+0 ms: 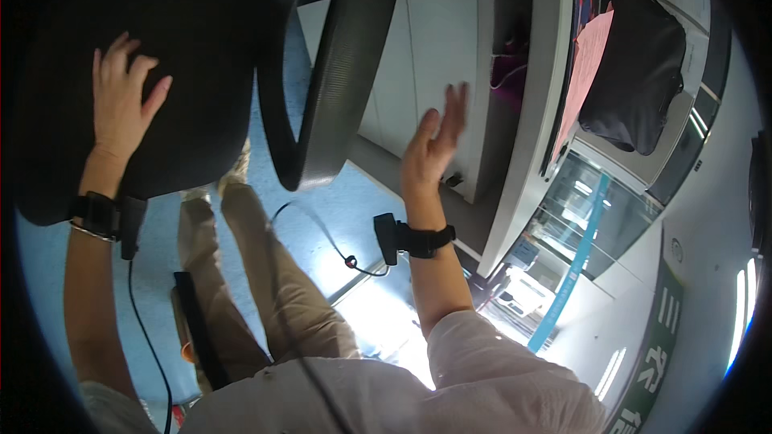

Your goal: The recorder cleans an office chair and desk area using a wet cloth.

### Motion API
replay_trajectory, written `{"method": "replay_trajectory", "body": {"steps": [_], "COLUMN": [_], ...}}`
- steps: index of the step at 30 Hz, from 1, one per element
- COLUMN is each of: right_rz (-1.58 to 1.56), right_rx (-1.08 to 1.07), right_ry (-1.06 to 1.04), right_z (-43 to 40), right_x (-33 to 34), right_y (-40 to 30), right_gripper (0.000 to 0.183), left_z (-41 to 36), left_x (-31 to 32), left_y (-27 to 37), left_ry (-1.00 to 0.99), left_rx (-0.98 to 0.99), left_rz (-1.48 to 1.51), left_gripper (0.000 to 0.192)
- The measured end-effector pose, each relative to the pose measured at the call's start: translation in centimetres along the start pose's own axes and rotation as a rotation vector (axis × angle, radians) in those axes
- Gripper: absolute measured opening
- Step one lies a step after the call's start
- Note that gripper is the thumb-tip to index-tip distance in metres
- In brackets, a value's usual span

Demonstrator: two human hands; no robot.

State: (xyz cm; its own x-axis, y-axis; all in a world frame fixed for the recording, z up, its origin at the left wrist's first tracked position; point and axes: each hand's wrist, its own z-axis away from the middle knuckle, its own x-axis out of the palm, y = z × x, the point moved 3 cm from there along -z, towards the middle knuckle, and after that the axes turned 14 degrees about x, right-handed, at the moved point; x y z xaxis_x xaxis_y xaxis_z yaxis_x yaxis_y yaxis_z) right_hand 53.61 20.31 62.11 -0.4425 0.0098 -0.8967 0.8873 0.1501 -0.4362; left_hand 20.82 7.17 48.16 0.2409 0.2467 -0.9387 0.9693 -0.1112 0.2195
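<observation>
My left hand [123,99] is over the dark padded part of a black office chair [199,138], its fingers spread and nothing in them. Whether the palm presses on the padding cannot be made out. To the right of that padding rises the chair's looped black armrest [338,90]. My right hand [433,141] is held up in the air between the armrest and a desk [522,132], thumb apart from slightly blurred fingers, and it holds nothing. Each wrist wears a black strapped device with a cable, one on the left [99,217] and one on the right [416,240].
White cabinet panels [434,54] stand behind my right hand. On the desk lie a pink paper [588,66] with writing and a black bag [636,66]. A loose black cable [325,232] hangs above the blue floor [356,193]. Glass panels [579,205] are farther right.
</observation>
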Motion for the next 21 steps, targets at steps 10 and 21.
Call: {"method": "replay_trajectory", "body": {"steps": [10,21], "right_rz": [0.452,0.408], "right_rx": [0.146,-0.224], "right_ry": [0.156,-0.032], "right_z": [-15.5,-18.0], "right_x": [-3.4,-4.9], "right_y": [8.7,13.2], "right_gripper": [0.047,0.048], "left_z": [-0.5,-11.2], "left_x": [1.3,-0.9], "left_y": [-1.0,1.3], "left_ry": [0.116,-0.069], "left_rx": [-0.021,0.147], "left_rz": [-0.103,-0.031], "left_gripper": [0.036,0.017]}}
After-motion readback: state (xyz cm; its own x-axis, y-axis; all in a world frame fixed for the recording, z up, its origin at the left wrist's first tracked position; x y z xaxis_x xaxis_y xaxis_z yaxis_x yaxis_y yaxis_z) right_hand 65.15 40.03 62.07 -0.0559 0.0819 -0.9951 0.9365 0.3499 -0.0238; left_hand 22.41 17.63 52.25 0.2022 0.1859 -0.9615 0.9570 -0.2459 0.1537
